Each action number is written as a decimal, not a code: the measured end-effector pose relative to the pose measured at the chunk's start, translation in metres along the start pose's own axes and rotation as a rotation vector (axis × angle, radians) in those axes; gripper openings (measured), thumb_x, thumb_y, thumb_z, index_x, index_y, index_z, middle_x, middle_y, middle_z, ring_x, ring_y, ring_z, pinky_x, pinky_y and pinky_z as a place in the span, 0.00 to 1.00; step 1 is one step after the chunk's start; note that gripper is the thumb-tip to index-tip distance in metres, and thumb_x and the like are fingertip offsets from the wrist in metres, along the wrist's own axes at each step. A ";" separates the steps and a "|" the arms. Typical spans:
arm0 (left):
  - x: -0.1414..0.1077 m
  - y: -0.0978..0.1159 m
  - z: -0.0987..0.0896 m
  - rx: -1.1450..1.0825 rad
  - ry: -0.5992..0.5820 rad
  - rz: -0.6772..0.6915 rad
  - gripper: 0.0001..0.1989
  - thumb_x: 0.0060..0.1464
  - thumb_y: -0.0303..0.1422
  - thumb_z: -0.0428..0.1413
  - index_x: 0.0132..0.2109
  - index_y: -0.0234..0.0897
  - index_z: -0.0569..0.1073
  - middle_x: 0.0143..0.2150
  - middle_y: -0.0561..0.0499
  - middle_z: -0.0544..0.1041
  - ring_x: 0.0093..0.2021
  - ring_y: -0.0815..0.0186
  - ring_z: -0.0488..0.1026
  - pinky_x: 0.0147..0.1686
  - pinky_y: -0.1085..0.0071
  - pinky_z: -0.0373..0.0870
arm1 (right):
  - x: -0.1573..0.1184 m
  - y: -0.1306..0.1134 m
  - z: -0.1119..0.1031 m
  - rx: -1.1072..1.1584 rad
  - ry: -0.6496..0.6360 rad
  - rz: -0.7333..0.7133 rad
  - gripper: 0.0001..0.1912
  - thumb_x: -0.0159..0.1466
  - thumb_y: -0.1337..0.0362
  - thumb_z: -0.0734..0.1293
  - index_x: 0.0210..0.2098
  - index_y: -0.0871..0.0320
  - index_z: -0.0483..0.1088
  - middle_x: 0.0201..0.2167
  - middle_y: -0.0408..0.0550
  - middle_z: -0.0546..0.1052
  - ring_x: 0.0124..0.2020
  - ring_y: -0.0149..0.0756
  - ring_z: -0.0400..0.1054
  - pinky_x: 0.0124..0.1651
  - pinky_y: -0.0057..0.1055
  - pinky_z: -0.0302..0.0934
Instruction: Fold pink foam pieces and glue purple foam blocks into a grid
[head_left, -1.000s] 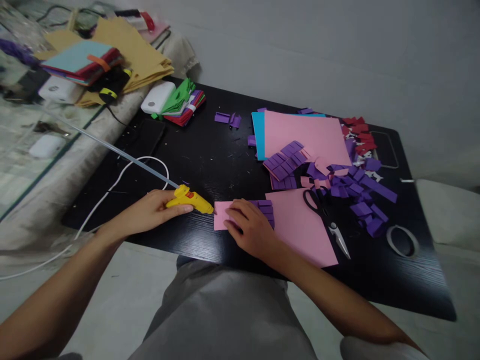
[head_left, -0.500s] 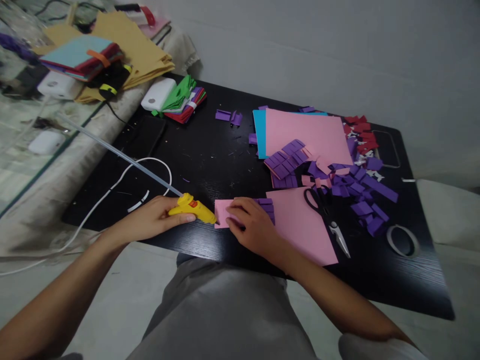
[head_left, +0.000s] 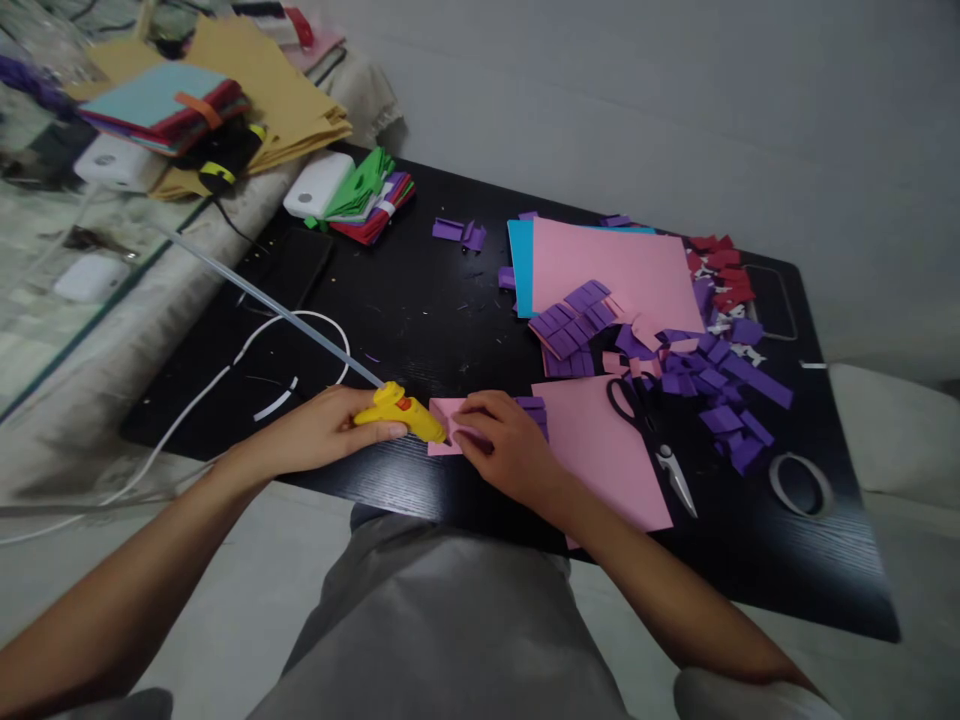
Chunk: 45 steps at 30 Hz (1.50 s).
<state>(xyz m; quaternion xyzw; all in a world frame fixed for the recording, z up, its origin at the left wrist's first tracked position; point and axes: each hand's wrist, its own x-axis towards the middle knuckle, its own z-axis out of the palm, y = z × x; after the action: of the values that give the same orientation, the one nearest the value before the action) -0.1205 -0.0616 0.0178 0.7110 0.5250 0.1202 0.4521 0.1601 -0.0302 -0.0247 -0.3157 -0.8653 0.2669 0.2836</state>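
Note:
A yellow glue gun (head_left: 409, 412) with a long clear glue stick (head_left: 277, 308) rising from its back is gripped in my left hand (head_left: 319, 430). Its nozzle points right, onto a small pink paper piece (head_left: 442, 447) at the table's near edge. My right hand (head_left: 514, 450) has its fingers and thumb bent together on that piece, pinching a bit of pink paper beside the nozzle. Purple folded strips (head_left: 535, 412) show just beyond the right hand. A larger pink sheet (head_left: 619, 450) lies partly under my right wrist.
Black scissors (head_left: 660, 440) and a tape roll (head_left: 801, 485) are at the right. Behind lie pink (head_left: 607, 260) and blue sheets, with purple and red paper pieces. A white cable (head_left: 187, 425) loops at the left, near a phone and stacked colored paper (head_left: 371, 205).
My left hand has moved the glue gun slightly right and up, bringing its nozzle further over the pink piece, near my right fingertips. Pink paper is now raised at those fingertips.

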 end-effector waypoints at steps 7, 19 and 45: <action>0.003 0.003 -0.002 0.048 0.045 0.065 0.21 0.67 0.49 0.56 0.35 0.36 0.77 0.23 0.57 0.68 0.22 0.71 0.64 0.23 0.75 0.57 | -0.001 0.001 0.000 0.023 -0.013 0.006 0.09 0.69 0.71 0.68 0.45 0.56 0.80 0.46 0.54 0.79 0.51 0.44 0.73 0.55 0.44 0.71; -0.010 0.015 -0.029 -0.118 0.273 -0.090 0.21 0.58 0.49 0.64 0.48 0.36 0.80 0.40 0.51 0.80 0.33 0.66 0.72 0.32 0.73 0.67 | -0.003 0.001 0.003 -0.014 -0.028 0.001 0.08 0.70 0.70 0.68 0.45 0.57 0.79 0.47 0.54 0.80 0.51 0.44 0.74 0.56 0.45 0.72; 0.064 0.026 -0.023 0.736 0.704 -0.361 0.24 0.67 0.46 0.48 0.52 0.30 0.77 0.50 0.31 0.78 0.49 0.42 0.77 0.45 0.55 0.71 | 0.012 0.099 -0.094 -0.207 0.237 0.774 0.30 0.49 0.57 0.79 0.46 0.56 0.66 0.43 0.54 0.75 0.43 0.51 0.72 0.47 0.49 0.67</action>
<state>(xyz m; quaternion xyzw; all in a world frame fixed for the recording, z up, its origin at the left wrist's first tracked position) -0.0919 0.0034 0.0309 0.6376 0.7661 0.0797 -0.0167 0.2532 0.0702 -0.0183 -0.6730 -0.6664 0.2273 0.2265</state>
